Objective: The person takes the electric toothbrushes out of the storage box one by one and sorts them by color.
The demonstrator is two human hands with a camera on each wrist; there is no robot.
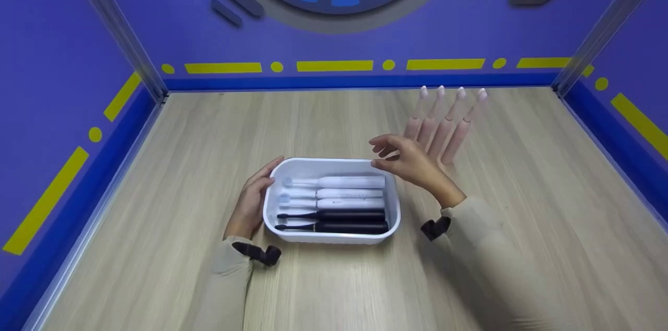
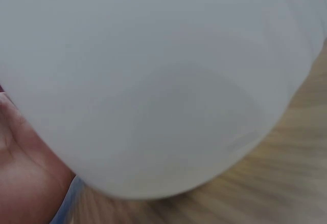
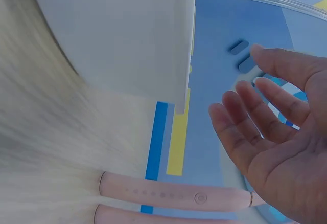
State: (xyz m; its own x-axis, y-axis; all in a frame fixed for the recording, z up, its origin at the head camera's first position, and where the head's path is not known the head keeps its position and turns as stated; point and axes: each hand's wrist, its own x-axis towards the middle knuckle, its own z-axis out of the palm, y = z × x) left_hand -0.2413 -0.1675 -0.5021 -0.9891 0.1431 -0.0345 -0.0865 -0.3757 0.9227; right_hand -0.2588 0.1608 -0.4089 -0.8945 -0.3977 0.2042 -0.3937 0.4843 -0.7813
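- Right hand [image 1: 412, 164] hovers just above the white tray's [image 1: 334, 164] far right corner, fingers relaxed, holding nothing.
- Left hand [image 1: 253, 200] rests flat against the tray's left wall.
- Five electric toothbrushes [image 1: 336, 203] fill the tray.
- Four pink toothbrushes [image 1: 443, 127] lie beyond the tray's right corner.

I see a white tray [image 1: 394, 211] with rounded corners sitting flat on the wood tabletop, long side toward me. Five toothbrushes lie in it side by side, heads pointing left: three white toothbrushes [image 1: 339, 192] at the far side, two black toothbrushes [image 1: 339, 221] at the near side. Just behind its right end, four pink toothbrushes [image 1: 443, 127] lie fanned out on the table.
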